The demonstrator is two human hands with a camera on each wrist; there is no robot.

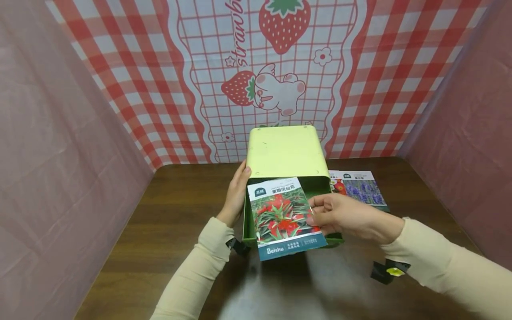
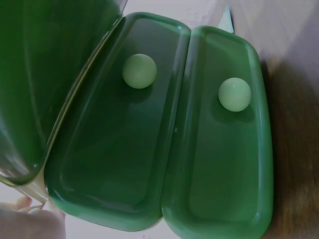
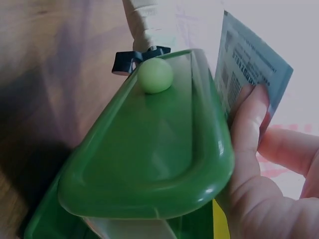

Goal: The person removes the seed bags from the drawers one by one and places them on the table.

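A storage box with a pale yellow-green top (image 1: pixel 284 151) stands on the table, its front side showing a dark opening. Two green drawer fronts (image 2: pixel 117 144) with round pale knobs (image 2: pixel 139 71) show in the left wrist view. My left hand (image 1: pixel 236 191) grips the box's left side, thumb at the front corner. Between thumb and fingers my right hand (image 1: pixel 340 213) pinches a seed packet (image 1: pixel 286 213) by its right edge. It pictures red flowers and is held slanted in front of the opening, covering part of it. In the right wrist view the packet's printed back (image 3: pixel 249 64) faces the camera.
More seed packets, one with purple flowers (image 1: pixel 362 191), lie on the brown wooden table (image 1: pixel 160 213) behind my right hand. A red checked strawberry cloth (image 1: pixel 160 80) hangs at the back. Pink cloth walls (image 1: pixel 52 178) stand on both sides.
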